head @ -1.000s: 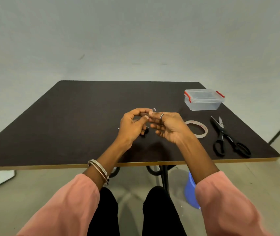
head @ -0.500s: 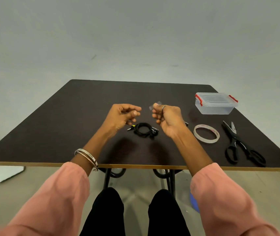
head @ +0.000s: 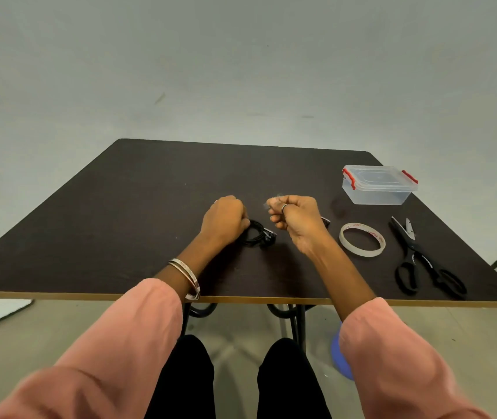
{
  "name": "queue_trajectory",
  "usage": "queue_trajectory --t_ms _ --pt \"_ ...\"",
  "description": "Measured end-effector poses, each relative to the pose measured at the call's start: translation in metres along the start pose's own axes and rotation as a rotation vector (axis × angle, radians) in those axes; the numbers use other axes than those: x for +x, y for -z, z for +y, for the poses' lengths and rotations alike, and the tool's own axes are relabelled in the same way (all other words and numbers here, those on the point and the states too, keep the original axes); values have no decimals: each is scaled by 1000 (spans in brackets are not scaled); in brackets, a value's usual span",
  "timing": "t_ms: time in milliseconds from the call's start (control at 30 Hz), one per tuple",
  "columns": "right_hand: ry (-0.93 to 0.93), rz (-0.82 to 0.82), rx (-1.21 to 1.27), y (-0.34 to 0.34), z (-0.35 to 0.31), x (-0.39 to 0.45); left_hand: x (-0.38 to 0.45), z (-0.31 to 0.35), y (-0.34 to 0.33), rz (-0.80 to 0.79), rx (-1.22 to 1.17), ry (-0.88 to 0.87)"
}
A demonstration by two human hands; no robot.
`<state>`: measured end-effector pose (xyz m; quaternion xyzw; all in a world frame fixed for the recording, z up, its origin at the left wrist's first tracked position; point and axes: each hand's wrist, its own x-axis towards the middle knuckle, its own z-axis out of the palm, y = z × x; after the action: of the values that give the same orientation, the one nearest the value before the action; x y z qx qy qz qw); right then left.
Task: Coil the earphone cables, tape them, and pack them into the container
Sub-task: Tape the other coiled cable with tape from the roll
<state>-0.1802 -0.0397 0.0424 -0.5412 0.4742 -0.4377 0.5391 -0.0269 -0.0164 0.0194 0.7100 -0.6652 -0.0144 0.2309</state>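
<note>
A coiled black earphone cable point(head: 257, 235) lies on the dark table point(head: 120, 207) between my hands. My left hand point(head: 224, 220) is down on the coil's left side, fingers curled over its edge. My right hand point(head: 294, 217) is raised just right of the coil and pinches a small clear piece of tape point(head: 272, 201) between thumb and fingertips. A roll of clear tape point(head: 362, 239) lies to the right. The clear container point(head: 378, 185) with red latches stands closed at the back right.
Black scissors point(head: 422, 261) lie near the right front corner, right of the tape roll. A small dark object point(head: 325, 221) peeks out behind my right hand. A blue stool point(head: 340, 355) stands under the table's front edge.
My hands parted. The left hand dropped onto the coiled cable on the table, while the right hand stayed raised with the piece of tape. The camera view shifted left.
</note>
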Motion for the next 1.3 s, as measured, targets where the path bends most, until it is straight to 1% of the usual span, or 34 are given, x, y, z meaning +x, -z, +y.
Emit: queue_trajectory --t_ms 100,167,233,333,433,567,667,800,900,967,1000,1033,1067,1100,1133,1200,1233,1267,1300 --pt "29 -2 -13 -4 1 0 -1 -2 -2 -14 -30 7" --pt "70 15 -50 -8 3 0 0 -6 -1 -20 -131 40" --pt "150 65 -126 -11 5 -1 0 -7 3 -13 -327 81" --pt "322 123 -273 -14 4 -2 -5 -5 10 -13 -633 137" --pt "490 104 -410 -15 3 -6 -9 -3 16 -15 -921 216" --pt "644 85 -520 -15 8 -7 -15 3 24 -36 -1157 316" --pt "745 52 -637 -13 13 -5 -18 3 26 -52 -1287 361" --pt "862 22 -726 -8 19 -5 -19 4 28 -73 -1433 434" --pt "994 -8 -872 -5 22 -8 -20 6 29 -65 -1511 490" --pt "1022 -79 -1012 0 24 -13 -20 6 30 -52 -1535 507" --pt "1009 -129 -1066 3 24 -15 -19 4 30 -44 -1537 510" --pt "978 -177 -1073 6 24 -18 -20 3 31 -39 -1533 506" --pt "930 -217 -1002 9 23 -21 -20 3 32 -35 -1528 497" --pt "871 -231 -859 11 21 -24 -20 2 33 -32 -1527 485" --pt "817 -198 -683 11 18 -27 -21 3 34 -29 -1526 468" --pt "737 -40 -404 10 11 -27 -22 6 35 -28 -1520 436" --pt "705 22 -333 9 7 -25 -24 8 36 -35 -1511 421" --pt "678 51 -299 8 3 -25 -25 10 36 -44 -1498 403" --pt "661 47 -292 8 0 -24 -27 12 37 -53 -1484 386"
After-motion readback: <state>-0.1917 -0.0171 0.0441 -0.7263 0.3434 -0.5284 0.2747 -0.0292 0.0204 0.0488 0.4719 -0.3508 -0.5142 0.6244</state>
